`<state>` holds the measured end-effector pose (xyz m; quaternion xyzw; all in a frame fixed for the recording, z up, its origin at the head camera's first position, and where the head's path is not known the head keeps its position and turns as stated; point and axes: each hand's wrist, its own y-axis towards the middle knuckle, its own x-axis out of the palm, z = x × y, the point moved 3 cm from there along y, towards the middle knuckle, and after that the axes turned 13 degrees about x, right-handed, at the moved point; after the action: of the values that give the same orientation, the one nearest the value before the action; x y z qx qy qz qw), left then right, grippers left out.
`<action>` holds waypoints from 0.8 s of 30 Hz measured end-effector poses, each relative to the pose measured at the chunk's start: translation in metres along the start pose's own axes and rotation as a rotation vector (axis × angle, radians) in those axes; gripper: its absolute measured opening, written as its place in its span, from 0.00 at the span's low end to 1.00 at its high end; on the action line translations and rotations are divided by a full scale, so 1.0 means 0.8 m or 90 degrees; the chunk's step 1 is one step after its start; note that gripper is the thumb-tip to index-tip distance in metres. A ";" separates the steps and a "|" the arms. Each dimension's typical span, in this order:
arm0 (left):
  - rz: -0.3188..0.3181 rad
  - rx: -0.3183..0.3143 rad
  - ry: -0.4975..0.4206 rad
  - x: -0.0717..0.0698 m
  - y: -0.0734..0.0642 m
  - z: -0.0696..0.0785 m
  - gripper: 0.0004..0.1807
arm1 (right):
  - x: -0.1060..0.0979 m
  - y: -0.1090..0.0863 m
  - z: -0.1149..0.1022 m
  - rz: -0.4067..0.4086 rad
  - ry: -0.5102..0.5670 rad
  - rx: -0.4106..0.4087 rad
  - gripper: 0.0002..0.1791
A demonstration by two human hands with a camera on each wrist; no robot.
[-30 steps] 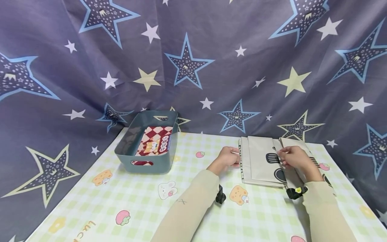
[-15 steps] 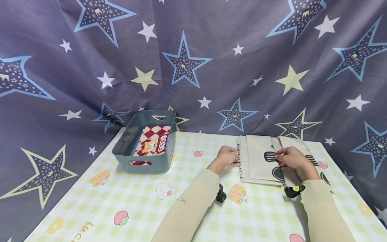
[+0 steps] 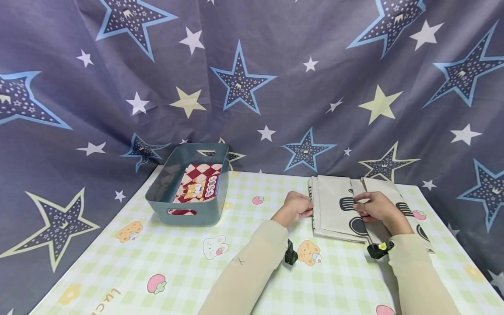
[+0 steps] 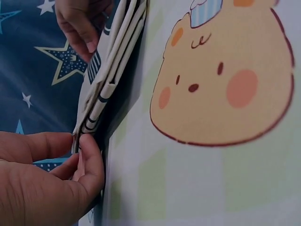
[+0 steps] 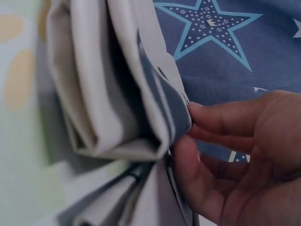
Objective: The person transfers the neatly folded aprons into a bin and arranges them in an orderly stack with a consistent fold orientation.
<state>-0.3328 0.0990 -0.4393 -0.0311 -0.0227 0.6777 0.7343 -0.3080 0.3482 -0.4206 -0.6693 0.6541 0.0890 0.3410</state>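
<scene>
A folded beige cloth (image 3: pixel 334 205) with dark printed shapes lies at the right of the table, several layers thick. My left hand (image 3: pixel 298 205) is at its left edge; in the left wrist view the thumb and fingers (image 4: pixel 89 160) pinch the ends of the layers. Over the cloth's middle, my right hand (image 3: pixel 376 208) pinches a raised fold. From the right wrist view, thumb and forefinger (image 5: pixel 221 117) meet on a dark printed patch of the folded cloth (image 5: pixel 89 84). Part of the cloth passes beneath the right hand and shows again beyond it.
A grey-blue plastic basket (image 3: pixel 189 214) stands at the back left, holding a red-and-white checked packet (image 3: pixel 198 181). The tabletop (image 3: pixel 177 262) has a pale green check with cartoon prints. A starry curtain (image 3: pixel 252 122) hangs along the back edge.
The right hand has shifted slightly left, and the cloth's top layer has slid left with it, nearer the left edge. The left hand stays at that edge.
</scene>
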 end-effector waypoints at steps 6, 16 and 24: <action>0.010 0.002 -0.003 0.002 0.003 -0.002 0.12 | 0.003 0.002 0.000 -0.030 0.082 0.058 0.20; 0.018 0.013 0.012 0.003 0.004 -0.002 0.11 | 0.008 -0.002 -0.004 -0.032 0.069 0.086 0.15; 0.006 0.017 0.010 0.001 0.002 -0.001 0.11 | 0.011 -0.003 -0.009 -0.023 0.067 0.105 0.13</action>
<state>-0.3344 0.1002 -0.4403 -0.0269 -0.0076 0.6814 0.7314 -0.3072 0.3364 -0.4192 -0.6545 0.6641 -0.0067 0.3612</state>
